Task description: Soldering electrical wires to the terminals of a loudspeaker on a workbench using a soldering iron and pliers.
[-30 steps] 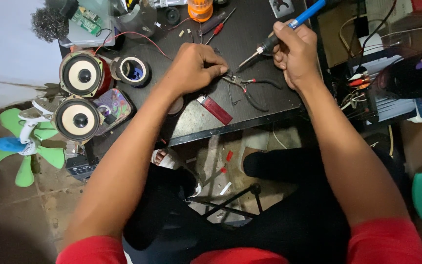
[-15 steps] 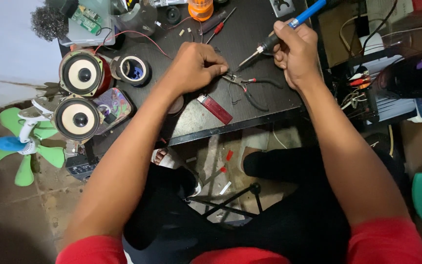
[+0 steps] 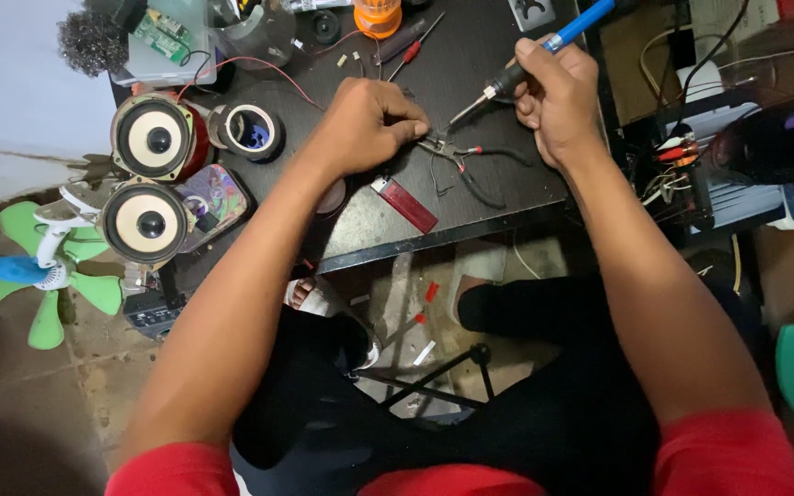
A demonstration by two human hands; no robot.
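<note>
Pretty cluttered dark table [image 3: 507, 197] here, two round speaker drivers [image 3: 151, 138] and a roll of tape [image 3: 252, 129] sitting off to the left. The left hand [image 3: 369, 124] is curled shut, pinching small black-handled pliers [image 3: 457, 156] at their nose. The right hand [image 3: 558, 96] is closed around a blue-handled soldering iron [image 3: 544, 50], tip right at the pliers' jaws. Honestly that hot tip is very near the fingers, so one slip could burn them or the loose wires.
</note>
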